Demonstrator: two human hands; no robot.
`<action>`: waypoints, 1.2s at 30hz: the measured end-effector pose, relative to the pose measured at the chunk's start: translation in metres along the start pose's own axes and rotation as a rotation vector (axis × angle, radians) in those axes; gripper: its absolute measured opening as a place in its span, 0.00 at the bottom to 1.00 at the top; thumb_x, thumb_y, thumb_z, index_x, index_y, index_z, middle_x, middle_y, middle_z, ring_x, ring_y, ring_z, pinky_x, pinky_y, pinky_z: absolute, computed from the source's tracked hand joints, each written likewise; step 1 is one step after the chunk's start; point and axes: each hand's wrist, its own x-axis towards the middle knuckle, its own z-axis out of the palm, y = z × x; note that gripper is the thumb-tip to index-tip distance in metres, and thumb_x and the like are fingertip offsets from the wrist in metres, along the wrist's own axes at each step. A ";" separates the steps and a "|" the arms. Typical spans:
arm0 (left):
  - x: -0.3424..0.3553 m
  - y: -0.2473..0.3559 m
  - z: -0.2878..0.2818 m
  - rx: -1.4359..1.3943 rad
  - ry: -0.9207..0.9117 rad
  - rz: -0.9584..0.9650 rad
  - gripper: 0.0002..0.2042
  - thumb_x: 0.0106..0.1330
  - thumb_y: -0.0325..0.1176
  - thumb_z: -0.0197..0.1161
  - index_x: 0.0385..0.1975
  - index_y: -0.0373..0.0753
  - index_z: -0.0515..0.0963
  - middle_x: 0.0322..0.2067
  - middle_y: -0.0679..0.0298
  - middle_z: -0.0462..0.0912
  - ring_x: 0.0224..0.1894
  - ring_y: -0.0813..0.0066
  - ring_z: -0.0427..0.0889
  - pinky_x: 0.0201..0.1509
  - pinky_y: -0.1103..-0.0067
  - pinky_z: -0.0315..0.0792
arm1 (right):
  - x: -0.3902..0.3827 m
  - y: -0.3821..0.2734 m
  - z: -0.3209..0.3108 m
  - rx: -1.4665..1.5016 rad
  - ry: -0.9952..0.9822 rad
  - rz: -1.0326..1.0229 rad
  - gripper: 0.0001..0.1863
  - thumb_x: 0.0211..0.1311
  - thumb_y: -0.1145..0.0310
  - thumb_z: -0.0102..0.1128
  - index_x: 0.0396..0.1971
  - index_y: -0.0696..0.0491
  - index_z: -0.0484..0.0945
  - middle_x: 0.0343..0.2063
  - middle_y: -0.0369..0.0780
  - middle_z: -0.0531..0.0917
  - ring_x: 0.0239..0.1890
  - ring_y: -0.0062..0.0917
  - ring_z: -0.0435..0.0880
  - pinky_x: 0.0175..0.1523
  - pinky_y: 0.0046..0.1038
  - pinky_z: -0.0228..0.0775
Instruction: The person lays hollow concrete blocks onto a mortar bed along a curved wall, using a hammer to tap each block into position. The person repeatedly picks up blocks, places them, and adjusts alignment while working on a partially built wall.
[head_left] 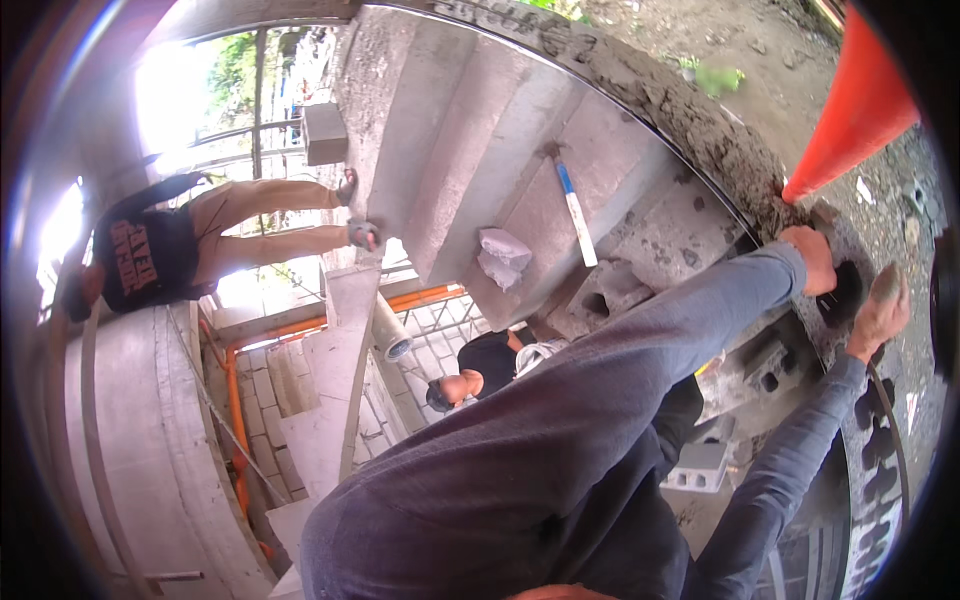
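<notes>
Near the right edge, both my grey-sleeved arms reach to a grey hollow concrete block (838,282) on a mortar-covered ledge (735,150). My left hand (808,258) is closed over the block's left part, beside its dark hollow. My right hand (880,313), with grey mud on it, has its fingers wrapped at the block's right side. An orange tapered plastic object (850,90) stands just beyond the block.
Concrete steps (460,130) hold a blue-and-white bar (578,215), broken lumps (503,257) and loose blocks (606,295). A person in tan trousers (260,200) stands at left; another person (475,365) is lower down. Orange pipes (237,420) run below. Dirt ground (750,50) borders the ledge.
</notes>
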 end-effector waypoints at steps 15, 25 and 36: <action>0.024 -0.032 0.028 0.580 -0.029 0.489 0.17 0.75 0.47 0.50 0.53 0.56 0.85 0.46 0.56 0.87 0.51 0.56 0.87 0.58 0.60 0.79 | -0.029 -0.064 0.039 -0.730 -0.034 -0.731 0.10 0.61 0.74 0.60 0.40 0.62 0.82 0.38 0.48 0.83 0.39 0.37 0.82 0.45 0.35 0.74; 0.040 -0.028 0.042 0.394 0.096 0.405 0.24 0.67 0.53 0.51 0.47 0.45 0.86 0.52 0.48 0.84 0.57 0.47 0.81 0.64 0.59 0.72 | -0.028 -0.089 0.055 -0.917 0.058 -1.014 0.18 0.44 0.87 0.70 0.39 0.61 0.84 0.37 0.48 0.84 0.39 0.43 0.83 0.42 0.38 0.77; 0.047 -0.050 0.037 0.663 0.196 0.770 0.08 0.64 0.37 0.57 0.33 0.48 0.85 0.29 0.55 0.87 0.33 0.54 0.88 0.36 0.58 0.80 | -0.089 -0.082 0.050 0.200 -0.125 -0.214 0.06 0.68 0.75 0.59 0.34 0.63 0.80 0.26 0.36 0.79 0.23 0.18 0.75 0.26 0.19 0.64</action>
